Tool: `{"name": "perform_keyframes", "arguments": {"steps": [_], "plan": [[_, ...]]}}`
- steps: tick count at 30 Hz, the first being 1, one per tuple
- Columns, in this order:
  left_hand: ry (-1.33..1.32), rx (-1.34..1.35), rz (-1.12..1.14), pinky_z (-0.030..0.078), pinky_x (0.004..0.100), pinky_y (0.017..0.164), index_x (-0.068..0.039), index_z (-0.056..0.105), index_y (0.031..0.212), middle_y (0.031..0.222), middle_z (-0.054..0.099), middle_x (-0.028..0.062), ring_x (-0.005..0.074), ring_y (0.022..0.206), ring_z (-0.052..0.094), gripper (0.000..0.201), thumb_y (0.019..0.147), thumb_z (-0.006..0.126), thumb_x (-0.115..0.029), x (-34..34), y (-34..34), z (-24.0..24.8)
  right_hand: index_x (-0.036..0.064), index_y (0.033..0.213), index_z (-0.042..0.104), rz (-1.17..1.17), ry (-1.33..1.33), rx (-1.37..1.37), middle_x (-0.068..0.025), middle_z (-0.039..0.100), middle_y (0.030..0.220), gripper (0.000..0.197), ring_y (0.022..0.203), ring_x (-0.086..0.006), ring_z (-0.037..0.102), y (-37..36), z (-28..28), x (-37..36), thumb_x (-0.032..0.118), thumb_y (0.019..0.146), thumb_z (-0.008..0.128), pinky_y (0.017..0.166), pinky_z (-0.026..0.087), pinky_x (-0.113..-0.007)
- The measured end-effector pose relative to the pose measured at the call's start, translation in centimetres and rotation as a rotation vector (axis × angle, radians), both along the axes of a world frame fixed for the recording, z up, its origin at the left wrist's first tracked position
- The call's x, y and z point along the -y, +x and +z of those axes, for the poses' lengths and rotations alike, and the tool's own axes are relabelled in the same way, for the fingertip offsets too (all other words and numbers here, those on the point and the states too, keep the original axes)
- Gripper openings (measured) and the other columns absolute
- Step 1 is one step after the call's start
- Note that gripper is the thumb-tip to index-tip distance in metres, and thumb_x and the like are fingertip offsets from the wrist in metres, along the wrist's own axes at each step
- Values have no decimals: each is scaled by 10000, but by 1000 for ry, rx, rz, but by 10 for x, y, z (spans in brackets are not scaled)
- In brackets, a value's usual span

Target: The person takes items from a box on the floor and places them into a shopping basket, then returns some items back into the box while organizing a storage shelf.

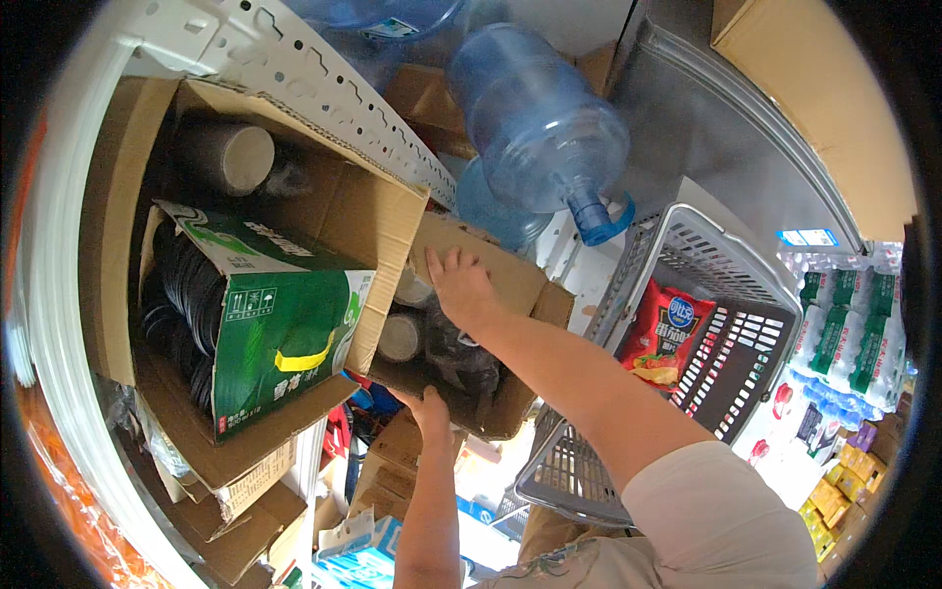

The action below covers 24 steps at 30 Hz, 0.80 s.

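An open cardboard box (525, 294) sits tilted before me, beside a larger box. Inside it are pale round-ended stacks, perhaps cups (400, 338), and a dark plastic-wrapped bundle (459, 351). My right hand (461, 287) reaches across the opening and holds the box at its far flap, fingers spread over the cardboard. Below, my left hand (429, 412) grips the lower left edge of the same box, its thumb upward and the other fingers partly hidden. The larger cardboard box (392, 221) on the left holds a green carton (285, 334) with black round lids (186, 294).
A white perforated shelf beam (324, 74) slants behind the boxes. Large blue water bottles (535, 118) lie beyond. At right stands a grey shopping basket (731, 260) with a red snack bag (667, 334). Wrapped packs of bottles (849, 319) are stacked farther right.
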<state>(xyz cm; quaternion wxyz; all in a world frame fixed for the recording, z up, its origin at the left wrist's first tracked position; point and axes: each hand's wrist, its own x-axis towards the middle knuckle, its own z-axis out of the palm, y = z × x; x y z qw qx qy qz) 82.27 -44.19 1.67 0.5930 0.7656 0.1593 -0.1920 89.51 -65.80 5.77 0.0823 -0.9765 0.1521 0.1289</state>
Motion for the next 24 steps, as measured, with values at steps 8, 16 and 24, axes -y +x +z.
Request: {"name": "perform_keyframes", "arguments": {"steps": [8, 16, 24], "plan": [[334, -7, -19, 232, 399, 1089, -161, -185, 1453, 1485, 230, 138, 293, 1313, 306, 931, 794, 446, 25, -2, 12, -45, 114, 1450, 291, 95, -194, -89, -261, 423, 1322, 690, 1094, -377, 471, 4, -50, -15, 318, 855, 574, 779, 497, -447], [105, 102, -15, 221, 396, 1110, -97, -143, 1460, 1502, 132, 186, 320, 1348, 259, 1029, 746, 582, 55, -14, 9, 13, 87, 1153, 560, 242, 344, -80, -109, 640, 1005, 441, 916, -267, 640, 11, 94, 27, 325, 798, 670, 724, 512, -380], [-144, 230, -99, 408, 336, 968, -80, 157, 1470, 1429, 322, 134, 250, 1255, 423, 747, 836, 516, 87, -42, -24, 124, 85, 1006, 554, 451, 791, 813, -110, 604, 963, 271, 862, -297, 615, 2, 215, -24, 211, 804, 683, 721, 491, -397]]}}
